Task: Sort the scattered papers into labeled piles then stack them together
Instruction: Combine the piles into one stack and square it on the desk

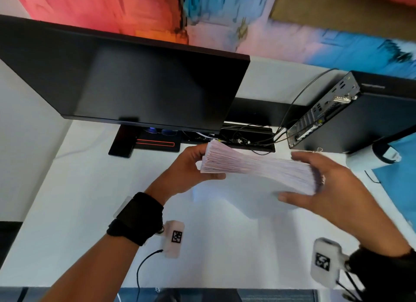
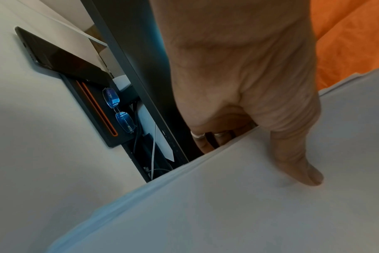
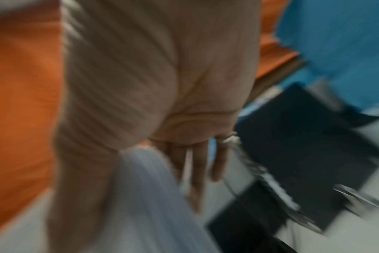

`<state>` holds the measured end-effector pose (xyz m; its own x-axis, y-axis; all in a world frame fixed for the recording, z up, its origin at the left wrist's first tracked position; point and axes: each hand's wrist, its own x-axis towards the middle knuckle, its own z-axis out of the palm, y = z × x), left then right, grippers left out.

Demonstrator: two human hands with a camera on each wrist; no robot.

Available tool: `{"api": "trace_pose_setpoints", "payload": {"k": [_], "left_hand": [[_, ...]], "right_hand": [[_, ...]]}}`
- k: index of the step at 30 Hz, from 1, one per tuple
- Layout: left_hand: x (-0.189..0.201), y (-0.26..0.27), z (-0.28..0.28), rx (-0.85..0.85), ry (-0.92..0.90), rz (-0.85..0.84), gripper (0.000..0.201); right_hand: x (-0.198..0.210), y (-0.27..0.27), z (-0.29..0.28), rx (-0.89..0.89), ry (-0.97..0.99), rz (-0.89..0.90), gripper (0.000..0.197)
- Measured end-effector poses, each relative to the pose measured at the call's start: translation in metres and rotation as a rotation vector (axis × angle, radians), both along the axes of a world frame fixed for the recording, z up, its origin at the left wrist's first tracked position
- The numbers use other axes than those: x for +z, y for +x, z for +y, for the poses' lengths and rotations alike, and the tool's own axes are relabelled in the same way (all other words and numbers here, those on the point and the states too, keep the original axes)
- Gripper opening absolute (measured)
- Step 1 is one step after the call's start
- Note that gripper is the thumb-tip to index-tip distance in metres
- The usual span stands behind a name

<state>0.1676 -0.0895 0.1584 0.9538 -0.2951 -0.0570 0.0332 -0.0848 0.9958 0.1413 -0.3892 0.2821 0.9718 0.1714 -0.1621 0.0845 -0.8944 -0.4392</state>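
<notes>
Thick paper stack (image 1: 256, 168) held on edge above white counter (image 1: 78, 211), between both hands; lower long edge faces counter, contact unclear. Left hand (image 1: 191, 168) grips left end, thumb on near face, fingers (image 2: 208, 138) curled behind. Right hand (image 1: 333, 186) cups right end, fingers spread, thumb low at near corner; wrist view blurred. Monitor (image 1: 135, 81) just behind stack, desktop computer (image 1: 351, 117) close at right rear. Open counter toward near edge
</notes>
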Motion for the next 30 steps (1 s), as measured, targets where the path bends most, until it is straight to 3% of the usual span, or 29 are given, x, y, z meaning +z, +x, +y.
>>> {"api": "trace_pose_setpoints", "payload": {"k": [3,7,12,15,20,25,28,30], "left_hand": [[-0.003,0.001,-0.001,0.005,-0.001,0.002,0.056],[0.005,0.001,-0.009,0.005,-0.063,0.012,0.052],[0.013,-0.008,-0.023,0.104,-0.244,0.053,0.049],[0.013,-0.011,-0.028,0.155,-0.265,0.043,0.052],[0.015,-0.009,-0.023,0.104,-0.281,0.062,0.053],[0.028,-0.014,-0.021,0.142,-0.375,0.021,0.048],[0.019,-0.015,-0.019,0.138,-0.39,-0.008,0.044],[0.007,-0.015,-0.022,0.155,-0.344,0.035,0.045]], "right_hand": [[-0.047,-0.007,-0.028,-0.153,0.578,0.014,0.059],[-0.108,-0.018,-0.004,-0.3,0.873,-0.084,0.052],[-0.127,-0.015,0.017,-0.404,0.925,-0.099,0.051],[-0.127,-0.016,0.016,-0.441,0.942,-0.095,0.05],[-0.114,-0.014,0.017,-0.371,0.992,-0.118,0.039],[-0.094,-0.015,0.022,-0.271,1.008,-0.252,0.034],[-0.103,-0.018,0.025,-0.24,1.001,-0.23,0.034],[-0.12,-0.02,0.027,-0.313,0.984,-0.159,0.035]]}}
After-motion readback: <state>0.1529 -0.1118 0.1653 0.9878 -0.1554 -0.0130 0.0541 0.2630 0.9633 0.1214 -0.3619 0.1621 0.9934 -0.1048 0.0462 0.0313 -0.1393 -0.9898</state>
